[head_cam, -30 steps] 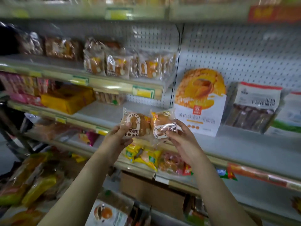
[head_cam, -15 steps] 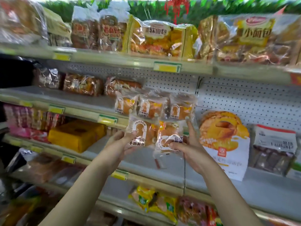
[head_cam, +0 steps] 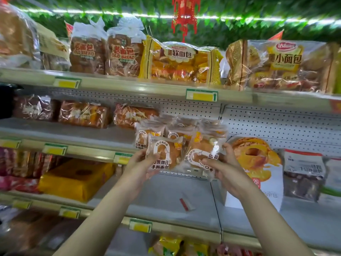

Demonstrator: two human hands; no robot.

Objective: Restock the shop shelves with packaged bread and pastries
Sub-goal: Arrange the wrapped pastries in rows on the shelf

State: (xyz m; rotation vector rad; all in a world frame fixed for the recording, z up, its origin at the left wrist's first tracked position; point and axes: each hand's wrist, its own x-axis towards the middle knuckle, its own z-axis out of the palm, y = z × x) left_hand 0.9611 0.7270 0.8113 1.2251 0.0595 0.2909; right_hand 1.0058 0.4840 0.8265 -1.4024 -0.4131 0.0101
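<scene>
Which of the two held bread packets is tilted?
The right-hand packet: its label runs askew, while the left-hand packet reads upright.

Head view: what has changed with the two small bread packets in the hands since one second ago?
The left hand and the right hand raised the left packet and the right packet from the level of the large orange bread bag up to the row of matching packets on the shelf above. Nothing was taken or let go; each hand holds its packet as before. The rest is unchanged.

Both forearms reach up, left hand [head_cam: 141, 164] and right hand [head_cam: 227, 168] pinching, thumbs frontward.
</scene>
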